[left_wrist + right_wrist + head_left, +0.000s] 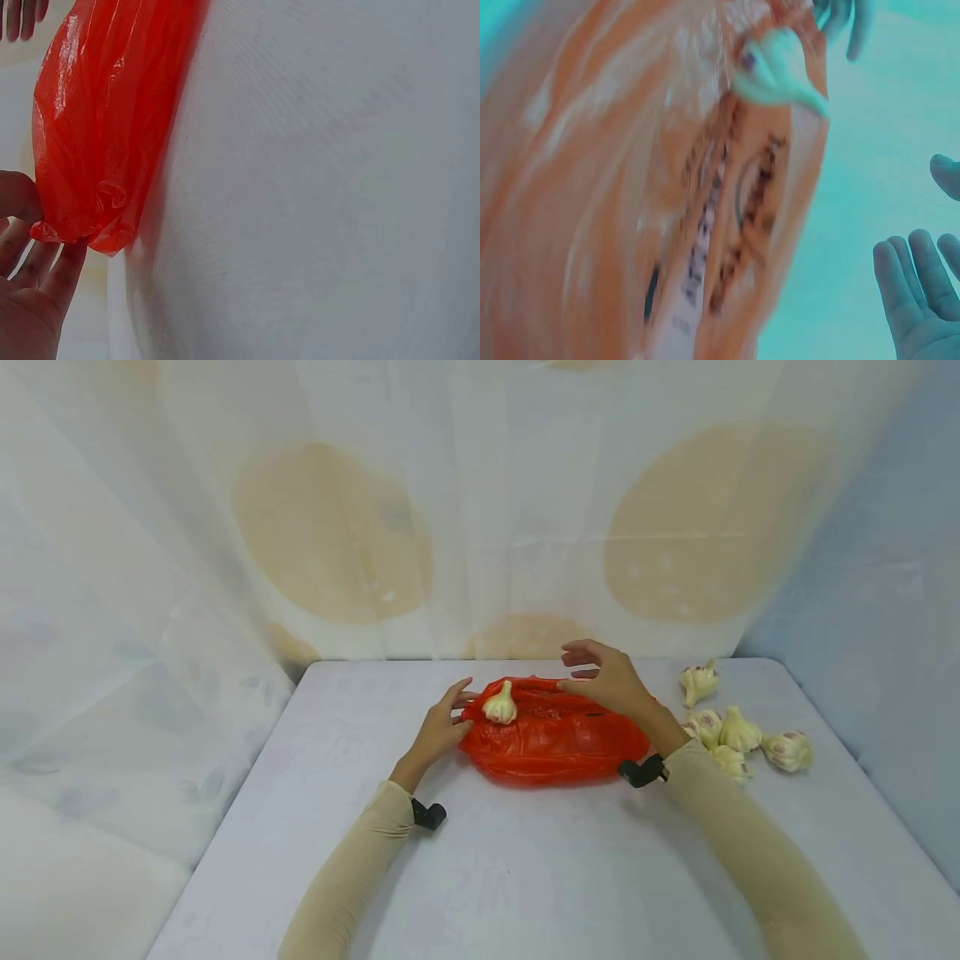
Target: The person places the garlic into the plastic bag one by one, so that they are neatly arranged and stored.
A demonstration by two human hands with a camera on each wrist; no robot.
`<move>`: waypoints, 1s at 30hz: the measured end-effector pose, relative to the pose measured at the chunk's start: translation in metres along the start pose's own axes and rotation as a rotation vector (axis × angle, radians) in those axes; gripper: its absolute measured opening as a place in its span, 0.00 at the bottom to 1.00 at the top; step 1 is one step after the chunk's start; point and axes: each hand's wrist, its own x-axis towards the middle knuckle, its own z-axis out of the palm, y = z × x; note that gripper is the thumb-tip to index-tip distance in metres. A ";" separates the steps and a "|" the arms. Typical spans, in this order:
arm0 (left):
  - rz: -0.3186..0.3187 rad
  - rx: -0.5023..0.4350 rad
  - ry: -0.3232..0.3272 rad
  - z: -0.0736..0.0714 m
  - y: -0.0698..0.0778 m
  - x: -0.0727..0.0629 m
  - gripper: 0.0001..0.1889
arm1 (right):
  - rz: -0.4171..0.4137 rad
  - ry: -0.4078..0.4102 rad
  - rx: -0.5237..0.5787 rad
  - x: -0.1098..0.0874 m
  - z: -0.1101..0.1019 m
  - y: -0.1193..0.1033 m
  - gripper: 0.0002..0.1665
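A red plastic bag [555, 747] lies bulging on the white table, with dark lettering on it in the right wrist view. One garlic bulb [501, 704] rests on top, toward its left end. My left hand [438, 727] is at that end, its fingers spread and the thumb and fingertips touching a crumpled corner of the bag, as the left wrist view shows. Above the bag's right part, my right hand [609, 681] hovers with loosely bent, parted fingers and nothing between them. In the right wrist view the right hand [922, 300] appears beside the bag, apart from it.
Several garlic bulbs [741, 731] lie grouped on the table to the right, partly behind my right forearm. Another bulb [699, 683] sits farther back. A pale curtain with tan circles [337, 535] hangs behind the table [525, 877], and sheets hang along both sides.
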 end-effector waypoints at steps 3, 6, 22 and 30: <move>-0.010 0.004 -0.003 0.000 0.000 -0.001 0.40 | 0.021 0.023 -0.058 -0.009 -0.020 0.008 0.36; -0.022 0.011 -0.004 0.000 -0.001 -0.001 0.40 | 0.035 0.063 -0.109 -0.015 -0.039 0.029 0.36; -0.030 0.005 0.002 -0.004 -0.001 -0.003 0.40 | 0.122 0.195 -0.422 -0.074 -0.110 0.074 0.36; -0.013 0.003 0.016 -0.003 -0.001 -0.002 0.40 | 0.240 0.124 -0.547 -0.094 -0.133 0.097 0.45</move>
